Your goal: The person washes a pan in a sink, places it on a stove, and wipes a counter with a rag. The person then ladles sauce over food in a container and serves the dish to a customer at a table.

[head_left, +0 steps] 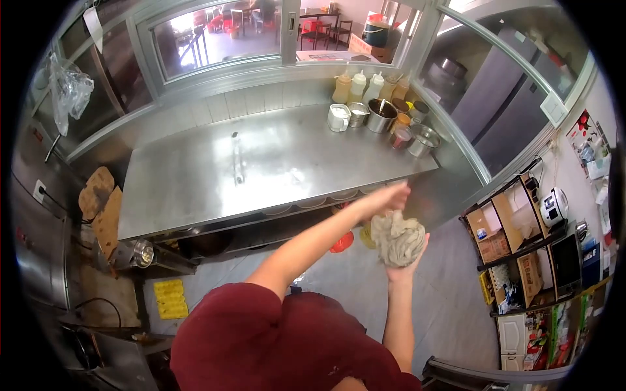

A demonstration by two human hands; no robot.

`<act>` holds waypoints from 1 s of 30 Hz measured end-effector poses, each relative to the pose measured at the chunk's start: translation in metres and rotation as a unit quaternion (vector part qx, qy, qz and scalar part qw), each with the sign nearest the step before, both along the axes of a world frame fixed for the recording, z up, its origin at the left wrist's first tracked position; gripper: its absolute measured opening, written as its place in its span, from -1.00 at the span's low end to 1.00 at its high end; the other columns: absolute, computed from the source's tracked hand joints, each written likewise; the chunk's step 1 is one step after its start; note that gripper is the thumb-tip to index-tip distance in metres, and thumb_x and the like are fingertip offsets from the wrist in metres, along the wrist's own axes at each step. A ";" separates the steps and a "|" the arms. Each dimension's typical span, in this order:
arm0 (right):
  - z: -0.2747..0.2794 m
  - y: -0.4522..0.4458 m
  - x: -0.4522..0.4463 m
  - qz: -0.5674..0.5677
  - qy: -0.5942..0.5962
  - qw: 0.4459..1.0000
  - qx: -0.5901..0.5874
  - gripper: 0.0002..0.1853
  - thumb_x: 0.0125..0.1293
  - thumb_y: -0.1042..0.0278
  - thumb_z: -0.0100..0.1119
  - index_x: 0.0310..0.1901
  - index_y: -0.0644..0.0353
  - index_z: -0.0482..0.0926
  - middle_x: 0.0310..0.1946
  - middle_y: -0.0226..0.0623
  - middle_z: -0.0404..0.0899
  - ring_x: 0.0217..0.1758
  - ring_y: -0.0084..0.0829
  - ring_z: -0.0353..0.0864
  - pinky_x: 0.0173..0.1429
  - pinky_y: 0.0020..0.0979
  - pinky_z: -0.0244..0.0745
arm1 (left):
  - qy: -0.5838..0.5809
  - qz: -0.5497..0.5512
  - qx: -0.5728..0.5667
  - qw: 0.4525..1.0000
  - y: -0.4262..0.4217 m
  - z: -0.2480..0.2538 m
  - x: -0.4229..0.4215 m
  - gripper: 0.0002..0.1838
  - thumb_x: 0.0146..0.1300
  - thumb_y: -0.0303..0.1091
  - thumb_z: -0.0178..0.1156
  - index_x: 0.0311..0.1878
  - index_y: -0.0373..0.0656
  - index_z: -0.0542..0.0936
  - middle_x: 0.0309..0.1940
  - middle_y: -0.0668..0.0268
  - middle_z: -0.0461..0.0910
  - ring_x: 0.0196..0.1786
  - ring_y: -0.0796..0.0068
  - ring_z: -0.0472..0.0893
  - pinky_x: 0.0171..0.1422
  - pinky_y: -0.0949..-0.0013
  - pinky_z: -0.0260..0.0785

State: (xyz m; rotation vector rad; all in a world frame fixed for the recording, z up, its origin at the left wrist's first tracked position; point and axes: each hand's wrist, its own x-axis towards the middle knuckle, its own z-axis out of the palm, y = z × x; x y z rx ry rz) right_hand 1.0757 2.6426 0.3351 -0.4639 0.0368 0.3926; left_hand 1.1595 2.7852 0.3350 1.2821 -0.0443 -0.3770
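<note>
A crumpled grey-beige cloth point(396, 240) is bunched up in front of my body, just off the near right corner of the steel counter point(195, 176). My right hand point(420, 253) cups it from below and from the right side, with part of the palm showing at the edge. Across the top edge of the cloth comes my left hand point(388, 199), its fingers bent together and partly hidden from above. Both hands are over the floor, outside the counter's front edge.
Squeeze bottles point(358, 86), a white container point(338, 118), a steel pot point(381, 116) and small jars crowd the counter's far right corner. Bowls sit on the shelf beneath. Shelving with a microwave point(565, 264) stands right. A yellow tray point(170, 299) lies on the floor at left.
</note>
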 end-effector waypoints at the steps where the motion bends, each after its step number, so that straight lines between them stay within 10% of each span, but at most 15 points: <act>1: -0.002 -0.001 0.005 -0.038 -0.002 0.995 -0.088 -0.39 0.22 -0.20 -0.29 0.09 0.16 0.27 0.02 -0.25 0.33 0.11 -0.32 0.29 0.21 -0.24 0.15 | -0.038 -0.030 -0.044 0.998 -0.008 -0.022 -0.012 -0.33 0.20 0.22 -0.26 0.21 -0.07 0.24 0.15 0.25 0.28 0.19 0.43 0.27 0.24 0.34 0.07; 3: -0.017 0.001 0.023 -0.114 -0.008 0.959 -0.260 -0.38 0.24 -0.16 -0.26 0.09 0.25 0.26 0.02 -0.19 0.29 0.12 -0.31 0.26 0.22 -0.26 0.11 | -0.023 -0.042 -0.064 0.997 -0.024 0.024 -0.066 -0.34 0.24 0.18 -0.28 0.26 -0.09 0.13 0.17 0.28 0.24 0.23 0.49 0.20 0.28 0.39 0.01; 6: -0.054 -0.012 0.051 -0.321 -0.183 0.755 -0.542 -0.39 0.26 -0.09 -0.22 0.08 0.37 0.23 0.05 -0.13 0.21 0.15 -0.31 0.20 0.22 -0.31 0.06 | -0.111 0.022 -0.173 0.978 -0.055 -0.039 -0.043 -0.40 0.24 0.03 -0.09 0.24 -0.12 0.15 0.06 0.33 0.30 0.14 0.54 0.25 0.23 0.44 0.07; 14: -0.082 -0.059 0.084 -0.204 -0.073 0.933 -0.289 -0.48 0.27 -0.06 -0.18 -0.01 0.30 0.31 -0.05 -0.25 0.31 0.09 -0.38 0.24 0.16 -0.37 0.13 | -0.327 0.092 0.209 0.917 -0.059 -0.001 -0.047 -0.34 0.01 -0.08 0.21 0.13 -0.18 0.23 -0.07 0.07 0.43 -0.02 0.22 0.46 0.02 0.31 0.30; 16: -0.107 -0.068 0.093 -0.232 -0.106 0.883 -0.395 -0.58 0.23 0.07 -0.09 -0.05 0.27 0.37 -0.06 -0.24 0.36 0.09 -0.32 0.28 0.13 -0.23 0.18 | -0.400 0.119 0.324 0.849 -0.067 0.013 -0.043 -0.36 -0.01 -0.09 0.20 0.12 -0.12 0.26 -0.10 0.01 0.44 -0.06 0.12 0.47 -0.04 0.26 0.34; 22: -0.147 -0.091 0.103 -0.004 -0.248 0.364 -0.898 -0.60 0.14 0.16 0.00 -0.07 0.27 0.41 -0.03 -0.19 0.36 0.08 -0.25 0.31 0.12 -0.09 0.18 | -0.498 -0.023 0.570 0.653 -0.126 -0.016 -0.057 -0.51 -0.13 -0.10 0.19 -0.06 -0.03 0.46 -0.18 0.03 0.46 -0.23 0.06 0.51 -0.10 0.08 0.32; 25: -0.147 -0.097 0.089 0.058 -0.283 0.233 -0.929 -0.60 0.09 0.21 0.04 -0.08 0.28 0.42 -0.02 -0.16 0.36 0.08 -0.21 0.32 0.11 -0.02 0.17 | -0.496 -0.215 0.423 0.727 -0.149 -0.002 -0.082 -0.57 -0.13 -0.15 0.17 -0.11 -0.05 0.48 -0.21 0.04 0.50 -0.22 0.04 0.51 -0.09 0.08 0.32; 29: -0.151 -0.121 0.108 0.048 -0.184 0.263 -0.946 -0.61 0.03 0.25 0.06 -0.10 0.27 0.44 -0.07 -0.19 0.42 0.02 -0.25 0.39 0.11 -0.04 0.20 | -0.516 -0.306 0.197 0.776 -0.161 0.045 -0.136 -0.50 -0.13 -0.23 0.18 -0.02 -0.02 0.41 -0.19 0.12 0.49 -0.18 0.11 0.51 -0.15 0.11 0.36; 30: -0.164 -0.145 0.129 0.026 -0.138 0.396 -0.907 -0.68 0.04 0.24 0.04 -0.19 0.23 0.45 -0.13 -0.21 0.45 -0.03 -0.27 0.42 0.07 -0.07 0.23 | -0.546 -0.269 0.185 0.772 -0.161 0.045 -0.146 -0.46 -0.15 -0.24 0.19 0.02 0.00 0.38 -0.16 0.14 0.47 -0.17 0.14 0.51 -0.18 0.13 0.37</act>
